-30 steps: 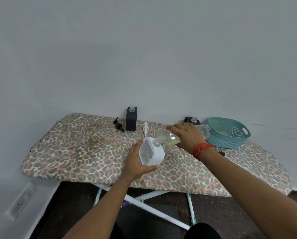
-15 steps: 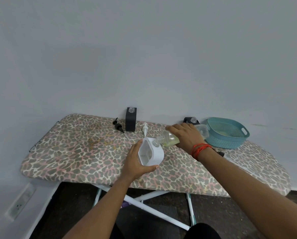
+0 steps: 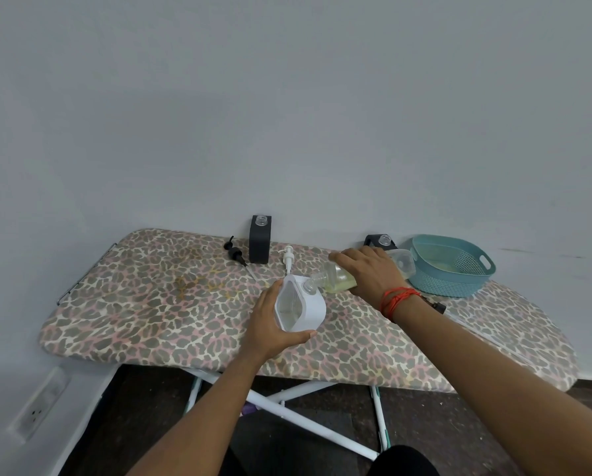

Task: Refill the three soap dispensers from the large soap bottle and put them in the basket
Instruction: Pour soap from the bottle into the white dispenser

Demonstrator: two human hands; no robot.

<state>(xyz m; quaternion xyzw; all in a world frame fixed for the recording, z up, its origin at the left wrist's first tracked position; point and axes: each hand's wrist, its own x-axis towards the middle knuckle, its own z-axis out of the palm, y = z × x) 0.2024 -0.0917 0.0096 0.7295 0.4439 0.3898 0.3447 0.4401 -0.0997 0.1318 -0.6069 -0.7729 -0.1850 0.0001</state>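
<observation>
Head: left hand [image 3: 270, 325] grips white dispenser [image 3: 306, 309]; right hand [image 3: 370, 269] grips tilted soap bottle [image 3: 338, 278] (necks close).

Single head-worn view, looking forward and down, close over ironing board [image 3: 150, 304]

The white dispenser [image 3: 301, 307], pump off and neck open, stands gripped in the left hand [image 3: 270, 324]. The clear large soap bottle [image 3: 339, 278], holding yellowish liquid, lies tipped in the right hand [image 3: 370, 269], with its mouth at that neck. The upright black dispenser [image 3: 259, 243], uncapped, stands beyond the left hand. The second black dispenser [image 3: 378, 240], possibly tilted, peeks from just behind the right hand. The teal basket [image 3: 450, 269] sits right of that hand.
</observation>
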